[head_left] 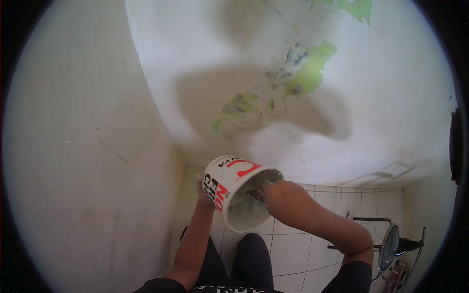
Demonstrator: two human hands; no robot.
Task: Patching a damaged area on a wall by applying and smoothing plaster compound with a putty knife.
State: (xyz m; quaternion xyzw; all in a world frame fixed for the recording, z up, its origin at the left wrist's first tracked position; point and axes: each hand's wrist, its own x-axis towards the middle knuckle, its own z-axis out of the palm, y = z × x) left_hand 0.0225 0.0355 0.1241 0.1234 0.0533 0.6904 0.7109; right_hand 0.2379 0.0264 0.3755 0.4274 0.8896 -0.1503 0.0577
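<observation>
A white paper or plastic bucket (pixel 234 173) with red and black print is tilted toward me, with a pale grey-green residue inside. My left hand (pixel 201 188), partly hidden behind it, is closed on its left side. Inside the mouth, my right hand (pixel 277 194) grips a small metal tool (pixel 256 194), whose blade is hard to make out against the residue. Above the bucket, the white wall (pixel 398 73) has flaked patches (pixel 308 71) showing green and grey underneath.
A plain wall (pixel 83 132) rises close on my left. Below are white floor tiles (pixel 298 244) and my dark-clad legs (pixel 251 259). At lower right a metal-framed stool (pixel 391 246) stands near the right wall (pixel 425 205), with a small unclear item (pixel 395 278) beneath.
</observation>
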